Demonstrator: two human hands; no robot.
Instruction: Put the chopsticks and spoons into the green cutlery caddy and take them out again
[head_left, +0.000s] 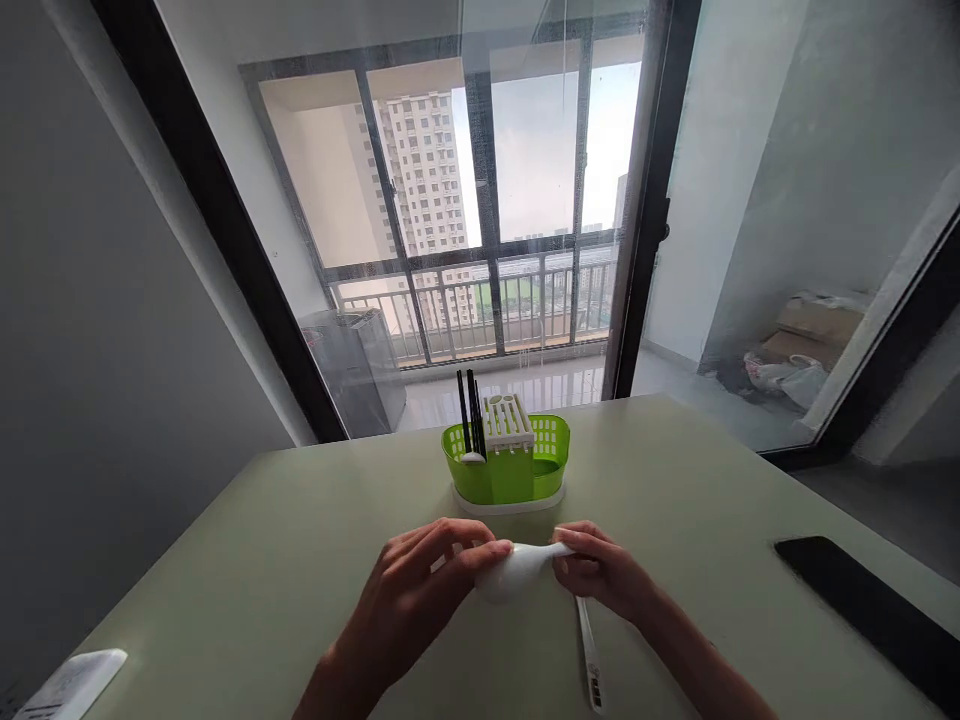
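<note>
White spoon, lower centre of frame, over the counter: left hand pinches its bowl end, right hand grips its handle, fingers closed on both; probably two-ended for steadiness. Green caddy sits just beyond, apparently leaving the hands room.

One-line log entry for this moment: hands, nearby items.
left hand: white spoon, wide end | right hand: same spoon, narrow end | behind: green basket, black chopsticks | on table: slim white utensil
</note>
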